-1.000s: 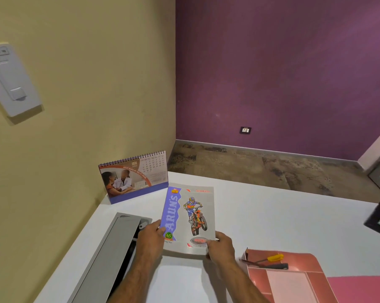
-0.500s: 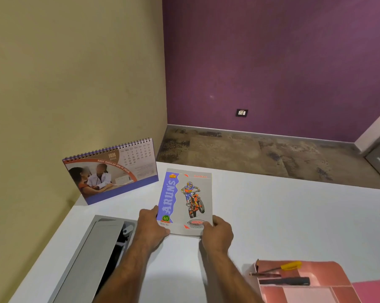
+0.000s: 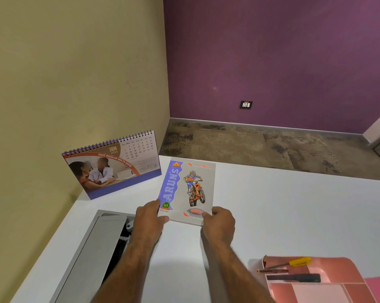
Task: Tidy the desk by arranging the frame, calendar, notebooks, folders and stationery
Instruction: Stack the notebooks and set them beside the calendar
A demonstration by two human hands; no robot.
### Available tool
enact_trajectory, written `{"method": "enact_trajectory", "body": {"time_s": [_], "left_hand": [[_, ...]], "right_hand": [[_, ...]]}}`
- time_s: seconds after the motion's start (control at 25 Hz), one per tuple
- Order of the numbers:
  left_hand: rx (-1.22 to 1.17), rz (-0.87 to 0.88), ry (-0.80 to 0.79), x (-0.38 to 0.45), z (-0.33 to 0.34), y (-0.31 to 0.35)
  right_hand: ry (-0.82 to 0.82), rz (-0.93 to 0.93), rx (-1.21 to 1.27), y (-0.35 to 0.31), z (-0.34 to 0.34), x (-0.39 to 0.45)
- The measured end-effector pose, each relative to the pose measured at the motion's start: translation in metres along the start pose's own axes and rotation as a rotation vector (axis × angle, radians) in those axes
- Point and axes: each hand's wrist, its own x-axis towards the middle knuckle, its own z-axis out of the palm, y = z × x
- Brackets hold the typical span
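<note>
Where purple wall meets: white desk

We see a notebook with a motorbike rider on its cover lying flat on the white bench. The left hand grips its near left corner; the right hand grips its near right corner. A spiral desk calendar stands upright just left of the notebook, against the wall. A pink tray at near right holds a yellow-handled tool and a black pen.
</note>
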Motion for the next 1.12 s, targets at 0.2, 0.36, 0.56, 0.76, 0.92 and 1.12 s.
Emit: {"method": "enact_trajectory", "body": {"time_s": [0.2, 0.36, 0.56, 0.76, 0.92, 1.12], "left_hand": [[-0.071, -0.001, -0.007, -0.003, 0.004, -0.007], [-0.023, 0.034, 0.002, -0.016, 0.003, -0.007], [0.285, 0.237, 0.05, -0.044, -0.014, 0.006], [0.525, 0.402, 0.122, -0.08, -0.043, 0.034], [0.551, 0.418, 0.065, -0.108, -0.063, 0.05], [0.579, 0.451, 0.093, -0.151, -0.073, 0.062]], "right_hand": [[-0.007, -0.054, -0.037, 0.006, 0.004, 0.002], [-0.012, -0.083, -0.106, 0.004, 0.001, -0.005], [-0.025, -0.22, -0.148, -0.002, -0.016, -0.032], [0.116, -0.65, -0.438, -0.001, -0.032, -0.069], [0.135, -0.796, -0.563, -0.001, -0.058, -0.094], [0.116, -0.779, -0.631, 0.005, -0.097, -0.127]]}}
